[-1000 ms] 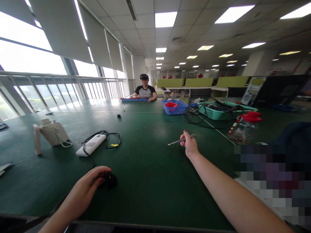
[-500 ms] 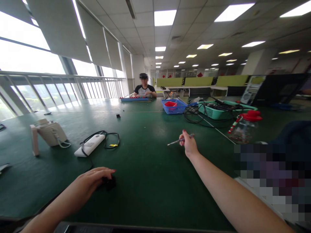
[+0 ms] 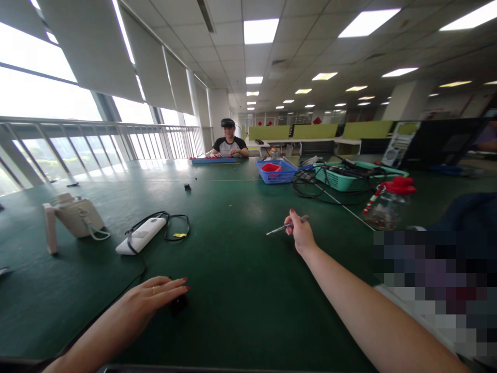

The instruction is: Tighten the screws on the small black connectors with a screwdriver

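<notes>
My right hand is closed round a thin screwdriver, held above the green table with its metal tip pointing left. My left hand lies palm down at the near left, its fingers stretched out to the right. Under and beside those fingers is a small black block-like object, partly covered by the hand; its kind I cannot make out. My left thumb is hidden.
Beyond my left hand lie a white power bank-like block with a black cable and a beige bag-like item. A blue basket, a green basket and a red-lidded jar stand right. A person sits at the far end.
My left hand has flattened, its fingers reaching further over the black object and showing a ring. My right hand keeps the screwdriver in nearly the same place. The view has shifted slightly.
</notes>
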Available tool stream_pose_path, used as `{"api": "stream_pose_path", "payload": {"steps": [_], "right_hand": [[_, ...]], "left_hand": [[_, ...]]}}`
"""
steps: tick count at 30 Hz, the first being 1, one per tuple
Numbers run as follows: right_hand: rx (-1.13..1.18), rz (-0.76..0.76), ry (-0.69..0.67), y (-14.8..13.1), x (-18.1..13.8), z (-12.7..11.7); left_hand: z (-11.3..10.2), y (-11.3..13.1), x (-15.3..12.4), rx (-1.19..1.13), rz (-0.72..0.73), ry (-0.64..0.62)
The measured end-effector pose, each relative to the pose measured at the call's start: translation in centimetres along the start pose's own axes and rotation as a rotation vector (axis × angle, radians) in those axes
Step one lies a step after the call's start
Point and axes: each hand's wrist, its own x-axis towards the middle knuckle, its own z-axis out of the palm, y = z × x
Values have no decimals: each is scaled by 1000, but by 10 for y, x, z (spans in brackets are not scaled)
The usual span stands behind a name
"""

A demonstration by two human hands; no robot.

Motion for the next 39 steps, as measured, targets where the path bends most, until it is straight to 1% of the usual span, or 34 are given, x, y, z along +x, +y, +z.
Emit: {"api": "stream_pose_path", "payload": {"steps": [4, 8, 10, 13, 17, 22, 25, 29, 32, 34, 36, 37, 39], "right_hand": [[-6, 5, -8, 0, 0, 0], [-2, 5, -5, 0, 0, 0], [-3, 6, -6, 0, 0, 0], [-8, 8, -12, 0, 0, 0], [-14, 2, -13, 0, -1, 0], [-29, -6, -24, 0, -1, 0], [-40, -10, -30, -1, -1, 0], [-56, -17, -37, -2, -3, 0], [-65, -23, -39, -2, -3, 0], [-66, -28, -38, 0, -2, 0], [-65, -34, -37, 2, -1, 0], [-64, -36, -36, 3, 0, 0], [-62, -39, -37, 4, 0, 0]], "left_hand": [[8, 1, -5, 82, 43, 35], [11, 1, -7, 93, 77, 104], [12, 0, -8, 97, 97, 119], [15, -1, -9, 101, 118, 113], [18, -2, -12, 85, 99, 75], [17, -2, -14, 29, 34, 3], [16, 1, -13, -20, -18, 14], [17, 7, -11, -14, -91, 103], [18, 6, -11, -35, -131, 182], [20, 3, -12, -55, -195, 262], [23, -2, -14, -58, -293, 331], [25, -4, -16, -55, -332, 342], [30, -9, -17, -48, -374, 321]]}}
